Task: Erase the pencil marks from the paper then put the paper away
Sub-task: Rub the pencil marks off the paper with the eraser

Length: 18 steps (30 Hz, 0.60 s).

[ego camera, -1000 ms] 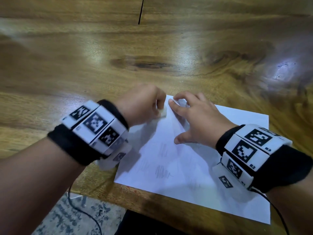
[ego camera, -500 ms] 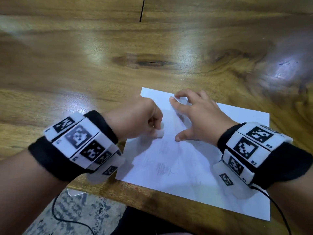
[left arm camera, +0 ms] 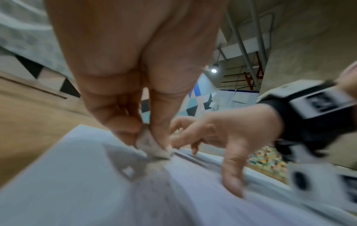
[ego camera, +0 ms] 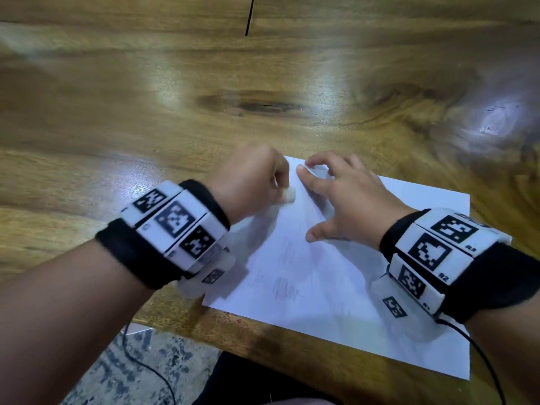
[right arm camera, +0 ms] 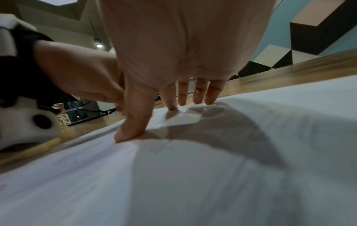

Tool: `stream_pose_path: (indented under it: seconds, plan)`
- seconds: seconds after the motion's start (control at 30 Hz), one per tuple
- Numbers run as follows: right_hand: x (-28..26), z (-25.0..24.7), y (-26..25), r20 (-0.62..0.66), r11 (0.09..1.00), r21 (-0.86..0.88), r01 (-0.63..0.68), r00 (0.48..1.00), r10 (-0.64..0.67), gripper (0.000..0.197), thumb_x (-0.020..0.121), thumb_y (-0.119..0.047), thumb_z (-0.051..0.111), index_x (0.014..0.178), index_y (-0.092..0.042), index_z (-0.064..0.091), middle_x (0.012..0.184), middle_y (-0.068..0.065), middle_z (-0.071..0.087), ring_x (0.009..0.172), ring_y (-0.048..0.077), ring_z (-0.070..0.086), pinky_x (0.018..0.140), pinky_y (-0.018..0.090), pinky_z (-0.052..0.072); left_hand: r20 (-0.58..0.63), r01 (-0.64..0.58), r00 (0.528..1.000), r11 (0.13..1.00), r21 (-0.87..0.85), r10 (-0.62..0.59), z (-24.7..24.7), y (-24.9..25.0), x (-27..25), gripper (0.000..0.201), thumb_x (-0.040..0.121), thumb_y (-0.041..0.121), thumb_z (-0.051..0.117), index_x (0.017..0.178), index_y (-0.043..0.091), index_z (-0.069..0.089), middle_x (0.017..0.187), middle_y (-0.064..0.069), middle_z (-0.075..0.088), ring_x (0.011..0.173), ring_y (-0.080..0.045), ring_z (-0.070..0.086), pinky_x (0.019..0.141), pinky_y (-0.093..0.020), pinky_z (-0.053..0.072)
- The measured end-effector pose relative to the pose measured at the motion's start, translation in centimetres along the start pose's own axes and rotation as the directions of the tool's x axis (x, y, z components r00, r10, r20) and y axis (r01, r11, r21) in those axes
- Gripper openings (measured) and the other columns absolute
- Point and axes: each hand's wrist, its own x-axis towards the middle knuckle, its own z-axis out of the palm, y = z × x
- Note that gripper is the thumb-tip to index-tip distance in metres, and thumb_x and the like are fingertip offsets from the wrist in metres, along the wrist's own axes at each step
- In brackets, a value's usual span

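Observation:
A white sheet of paper (ego camera: 336, 287) lies on the wooden table near its front edge, with grey pencil scribbles (ego camera: 285, 290) in its lower left part. My left hand (ego camera: 251, 179) pinches a small white eraser (ego camera: 287, 195) and presses it on the paper near the far left corner; the left wrist view shows the eraser (left arm camera: 148, 145) between thumb and finger on the paper (left arm camera: 96, 191). My right hand (ego camera: 342, 197) rests spread on the sheet, fingertips (right arm camera: 199, 99) and thumb pressing the paper (right arm camera: 193, 175) flat.
The wooden table (ego camera: 204, 83) stretches far beyond the sheet, with a dark seam (ego camera: 249, 16) at the back. Below the table's front edge lie a patterned rug (ego camera: 146, 375) and a black cable (ego camera: 152, 372). A cable (ego camera: 482, 361) runs from my right wristband.
My left hand rubbed the eraser back and forth: it moved down toward me along the sheet's left part, then back up to the far corner. The right hand stayed pressed in place.

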Motion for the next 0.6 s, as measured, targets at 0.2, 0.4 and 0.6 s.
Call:
stream_pose_path:
  seconds: [0.2, 0.4, 0.6]
  plan:
    - [0.0, -0.1, 0.0, 0.009, 1.000, -0.008, 0.001, 1.000, -0.001, 0.101, 0.068, -0.056, 0.072, 0.149, -0.028, 0.018, 0.148, -0.009, 0.014, 0.127, 0.021, 0.018, 0.108, 0.034, 0.023, 0.102, -0.057, 0.993, 0.997, 0.047, 0.052, 0.3, 0.1, -0.7, 0.014, 0.071, 0.021, 0.071, 0.061, 0.021, 0.061, 0.050, 0.013, 0.045, 0.052, -0.007, 0.044, 0.045, -0.008, 0.029]
    - [0.0, -0.2, -0.1, 0.008, 1.000, -0.004, -0.005, 1.000, 0.005, 0.100, 0.068, -0.055, 0.072, 0.148, -0.029, 0.019, 0.148, -0.009, 0.015, 0.126, 0.020, 0.019, 0.107, 0.034, 0.024, -0.010, -0.001, 1.000, 1.000, -0.009, 0.001, -0.3, 0.7, 0.8, 0.006, 0.070, 0.016, 0.072, 0.072, 0.012, 0.068, 0.053, 0.013, 0.047, 0.052, -0.004, 0.044, 0.053, -0.016, 0.034]
    - [-0.1, -0.1, -0.1, 0.000, 1.000, -0.007, -0.001, 1.000, 0.001, 0.101, 0.067, -0.055, 0.073, 0.148, -0.029, 0.018, 0.148, -0.009, 0.014, 0.125, 0.020, 0.017, 0.107, 0.033, 0.024, 0.217, -0.086, 0.974, 0.992, 0.091, 0.065, 0.3, -0.2, -1.4, 0.020, 0.069, 0.027, 0.074, 0.056, 0.022, 0.060, 0.050, 0.012, 0.047, 0.052, -0.003, 0.044, 0.048, -0.011, 0.031]
